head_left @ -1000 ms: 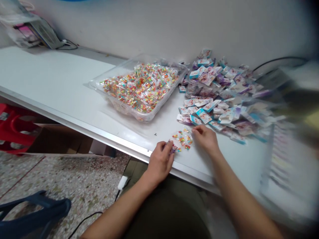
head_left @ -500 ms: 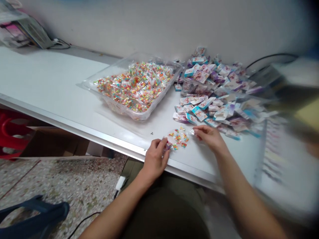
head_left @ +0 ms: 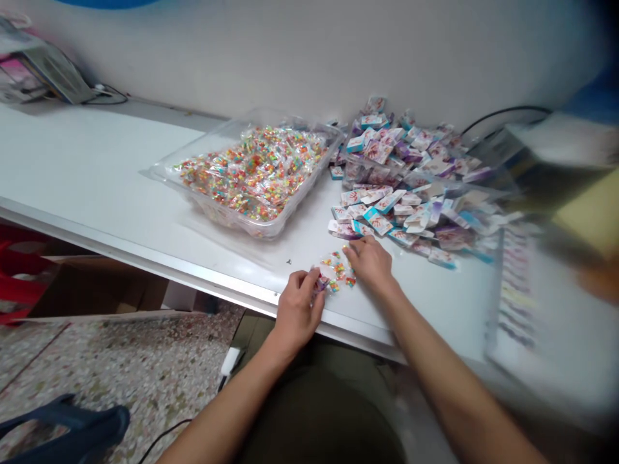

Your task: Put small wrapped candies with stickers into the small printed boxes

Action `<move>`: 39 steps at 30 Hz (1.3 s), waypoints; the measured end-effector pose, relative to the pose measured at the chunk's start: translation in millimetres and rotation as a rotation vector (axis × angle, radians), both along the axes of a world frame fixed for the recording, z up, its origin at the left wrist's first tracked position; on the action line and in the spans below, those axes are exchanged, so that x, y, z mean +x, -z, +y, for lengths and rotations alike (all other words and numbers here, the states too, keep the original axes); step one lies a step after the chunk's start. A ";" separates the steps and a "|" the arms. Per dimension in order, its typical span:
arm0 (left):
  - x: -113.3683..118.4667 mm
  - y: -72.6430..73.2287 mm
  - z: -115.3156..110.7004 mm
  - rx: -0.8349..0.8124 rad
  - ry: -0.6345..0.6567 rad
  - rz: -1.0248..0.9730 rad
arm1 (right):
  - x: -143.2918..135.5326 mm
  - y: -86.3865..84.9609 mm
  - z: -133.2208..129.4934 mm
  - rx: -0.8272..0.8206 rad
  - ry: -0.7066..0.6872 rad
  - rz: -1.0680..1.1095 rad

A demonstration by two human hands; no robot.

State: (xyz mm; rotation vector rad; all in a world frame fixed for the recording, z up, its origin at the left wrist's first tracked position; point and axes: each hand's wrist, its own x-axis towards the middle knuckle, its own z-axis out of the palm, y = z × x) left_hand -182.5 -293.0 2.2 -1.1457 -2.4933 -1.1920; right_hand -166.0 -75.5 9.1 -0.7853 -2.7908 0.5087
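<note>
Head view: Near the centre of the frame, a person's left hand (head_left: 296, 308) curls its thumb and fingers around a small, shiny red-and-purple piece (head_left: 321, 282), pinching it above the front edge of a long, smooth white table (head_left: 97, 167), apparently to keep it steady. The fingers hide too much of the piece to tell what it is. The right hand (head_left: 373, 261) reaches in from the right, thumb and forefinger brought close together; whether anything is between them cannot be told.

Small clear plastic packets of red, orange, yellow and green pieces (head_left: 337, 265) lie spread between the two hands, seemingly put there for short reaches. A deep rectangular tray of transparent plastic (head_left: 264, 229), left of upper centre, holds a heap of similar colourful packets, its raised walls likely keeping them from sliding. Right of centre, flat white, blue and purple printed cardboard boxes (head_left: 380, 220) lie heaped just beyond the right hand, probably for easy access.
</note>
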 end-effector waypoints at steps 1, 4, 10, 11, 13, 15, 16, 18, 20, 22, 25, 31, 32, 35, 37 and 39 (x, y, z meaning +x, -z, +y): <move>0.2 -1.1 -0.5 0.000 -0.005 -0.002 | -4.9 2.1 -1.9 -0.013 -0.007 0.007; 0.4 -2.4 -2.2 -0.002 -0.019 -0.008 | -5.6 -1.7 1.1 -0.079 -0.013 0.033; 1.5 1.8 5.0 -0.004 -0.021 -0.020 | 27.0 -42.5 -14.2 -0.594 -0.159 0.135; 2.2 2.4 6.9 -0.008 -0.021 -0.023 | 31.6 -47.6 -21.8 -0.702 -0.201 0.161; 3.8 3.1 9.8 -0.016 -0.016 -0.030 | 37.2 -53.0 -36.4 -0.774 -0.251 0.173; 5.4 3.3 10.9 -0.019 -0.010 -0.037 | 38.7 -53.3 -45.9 -0.686 -0.272 0.141; 6.1 3.4 10.8 -0.020 -0.008 -0.037 | 38.5 -52.9 -48.3 -0.611 -0.283 0.114; 7.5 3.6 10.1 -0.030 -0.007 -0.034 | 37.1 -53.9 -49.8 -0.428 -0.306 0.036; 8.6 4.1 9.7 -0.049 -0.001 -0.023 | 35.2 -59.4 -50.2 -0.232 -0.326 -0.086; 9.7 4.8 10.4 -0.059 0.010 -0.007 | 32.6 -69.0 -52.5 -0.033 -0.359 -0.240; 11.2 5.9 12.6 -0.041 0.018 0.035 | 27.8 -83.0 -60.6 0.205 -0.446 -0.403; 14.4 5.9 11.7 -0.017 0.005 0.029 | 27.1 -82.6 -70.8 0.229 -0.405 -0.402; 14.9 5.9 11.0 -0.013 -0.006 0.018 | 28.9 -80.2 -70.3 0.182 -0.431 -0.378; 16.5 6.1 9.9 0.001 -0.033 -0.001 | 35.6 -73.0 -68.3 0.075 -0.494 -0.276; 18.1 6.2 10.3 0.016 -0.044 -0.008 | 39.7 -68.5 -69.2 0.097 -0.437 -0.231; 20.1 6.3 11.3 0.031 -0.054 -0.016 | 42.8 -64.1 -72.3 0.155 -0.356 -0.203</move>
